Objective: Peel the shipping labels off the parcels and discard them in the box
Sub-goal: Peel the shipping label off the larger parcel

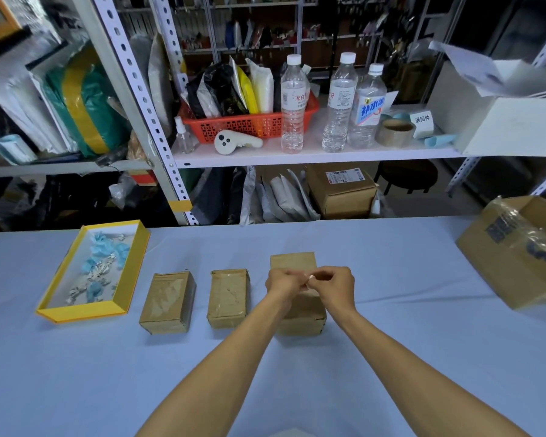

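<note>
Three small brown parcels stand in a row on the blue table: the left parcel (167, 302), the middle parcel (228, 298) and the right parcel (293, 263). Both my hands meet above the right parcel. My left hand (281, 283) and my right hand (333, 287) pinch a small white scrap of label (311, 277) between their fingertips. The tops of the left and middle parcels show only torn residue. A yellow-rimmed box (125, 275) at the left holds several crumpled white and blue label scraps.
A large open cardboard box (514, 257) with plastic wrap sits at the table's right edge. Behind the table a metal shelf (312, 154) carries water bottles, a red basket, a tape roll and a white carton; more parcels lie beneath it.
</note>
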Motion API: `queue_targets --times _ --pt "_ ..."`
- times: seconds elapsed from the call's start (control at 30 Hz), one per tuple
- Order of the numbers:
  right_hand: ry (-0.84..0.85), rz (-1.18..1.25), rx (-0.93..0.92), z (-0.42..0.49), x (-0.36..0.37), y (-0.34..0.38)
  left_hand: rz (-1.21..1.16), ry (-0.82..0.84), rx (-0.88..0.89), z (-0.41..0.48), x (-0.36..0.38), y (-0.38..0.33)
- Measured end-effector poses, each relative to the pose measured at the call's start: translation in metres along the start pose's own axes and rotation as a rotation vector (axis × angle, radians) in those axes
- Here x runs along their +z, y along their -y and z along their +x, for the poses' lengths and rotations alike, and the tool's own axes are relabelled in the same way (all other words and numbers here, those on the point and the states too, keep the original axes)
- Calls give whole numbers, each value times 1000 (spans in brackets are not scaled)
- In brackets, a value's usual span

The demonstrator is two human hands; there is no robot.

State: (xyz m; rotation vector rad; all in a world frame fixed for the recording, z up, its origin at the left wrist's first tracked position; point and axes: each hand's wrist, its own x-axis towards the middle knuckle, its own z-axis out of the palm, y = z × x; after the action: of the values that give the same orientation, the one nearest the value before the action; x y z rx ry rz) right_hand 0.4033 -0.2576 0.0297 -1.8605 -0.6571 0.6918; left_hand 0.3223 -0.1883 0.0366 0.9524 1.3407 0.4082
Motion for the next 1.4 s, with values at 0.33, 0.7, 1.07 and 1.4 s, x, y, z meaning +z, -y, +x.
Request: queue_targets --times 0.33,0.7,1.07,1.4 --pt "194 -16 -99 4 0 4 -112 -184 84 -2 -9 6" --pt "281 -143 -216 22 -22 15 -92 80 182 -6 -16 6" --pt "367 -272 -205 27 -32 18 370 67 354 -15 -6 0" --pt "352 -166 -162 30 -38 20 335 151 481 -7 -16 -6"
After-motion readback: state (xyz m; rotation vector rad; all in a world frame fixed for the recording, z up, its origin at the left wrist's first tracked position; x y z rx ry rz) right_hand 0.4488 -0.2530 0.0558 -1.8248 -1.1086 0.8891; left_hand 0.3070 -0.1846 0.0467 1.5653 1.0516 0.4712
